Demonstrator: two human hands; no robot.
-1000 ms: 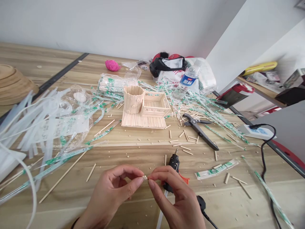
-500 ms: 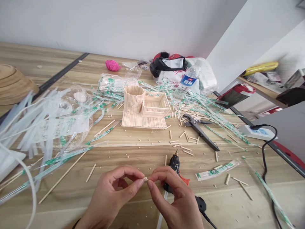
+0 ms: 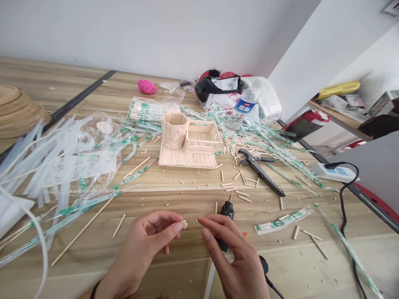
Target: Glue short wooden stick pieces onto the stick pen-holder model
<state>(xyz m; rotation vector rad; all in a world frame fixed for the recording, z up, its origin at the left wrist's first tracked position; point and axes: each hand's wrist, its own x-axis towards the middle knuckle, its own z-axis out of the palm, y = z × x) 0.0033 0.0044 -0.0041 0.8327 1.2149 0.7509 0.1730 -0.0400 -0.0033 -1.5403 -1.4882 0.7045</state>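
Between the thumb and forefinger of my left hand (image 3: 152, 236) is a small pale cluster of wooden bits (image 3: 184, 224). My right hand (image 3: 230, 249) is just to its right, thumb and fingers apart, with nothing seen between them. Partly hidden behind my right hand lies a black glue gun (image 3: 227, 209), nozzle pointing away. Farther back stands a model made of thin sticks: a round upright tower (image 3: 174, 132) and an open rectangular box (image 3: 203, 139) side by side on a flat stick base (image 3: 187, 158).
Black cutters (image 3: 262, 172) lie right of the model among cut sticks. Plastic wrappers (image 3: 277, 222) and clear glue sticks (image 3: 67, 153) spread across the table. At the back are pink yarn (image 3: 147, 87) and a water bottle (image 3: 246, 104). A power strip (image 3: 336, 172) sits at the right edge.
My hands have moved apart. The small cluster stays in my left hand, while my right hand's fingers have parted from it and opened.
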